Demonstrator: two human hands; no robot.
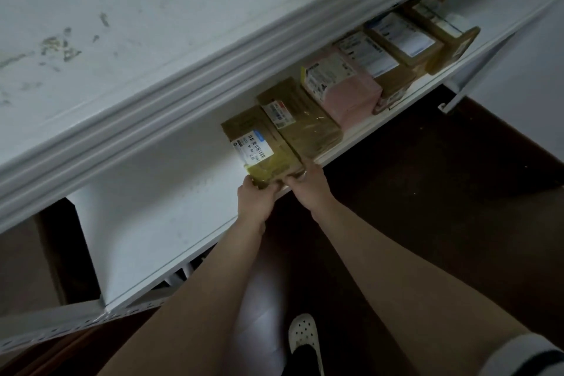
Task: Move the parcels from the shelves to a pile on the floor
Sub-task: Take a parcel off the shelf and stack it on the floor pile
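Head view, bottom centre: a white shoe (302, 333) stands on the dark floor (427, 180). Above it, the left hand (254, 198) and right hand (309, 186) both curl their fingers round the near end of a taped brown box (259, 143) at the shelf (152, 192) edge, mid-frame. Held only by that end, it may tip and slip once clear. The neighbouring box (305, 122), touching it, could be dragged off too.

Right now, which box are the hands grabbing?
Find the white shelf's row of boxes. At its left end is a brown box, held by the left hand and right hand. Its barcode label has a blue strip; the next box's has red.
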